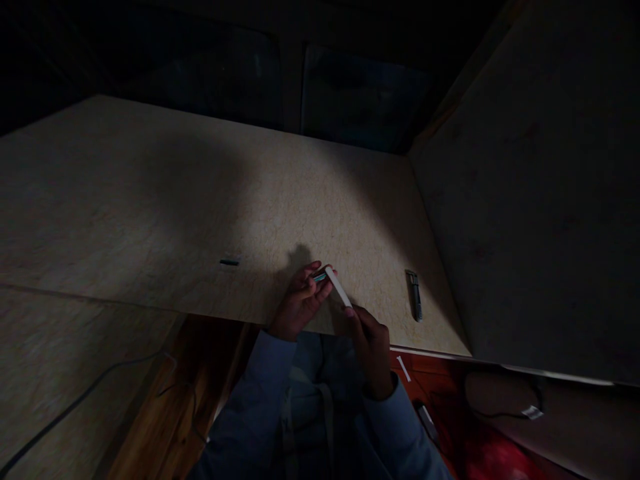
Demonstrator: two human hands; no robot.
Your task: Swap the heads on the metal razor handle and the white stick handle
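Just above the table's front edge, my left hand (305,298) is closed on a small, thin dark item with a teal and white stripe (320,275). Its exact kind is too dim to make out, and part of it is hidden by my fingers. My right hand (369,339) pinches the lower end of a flat white stick (339,288). The stick slants up to the left, and its rounded far end meets or overlaps the small item at my left fingertips.
On the pale table (320,200) lie a dark razor-like tool (415,295) at right and a small dark strip (229,263) at left. A tall panel (540,200) borders the right side. A cable (85,403) crosses the lower left. A white strip (403,369) lies below the table edge.
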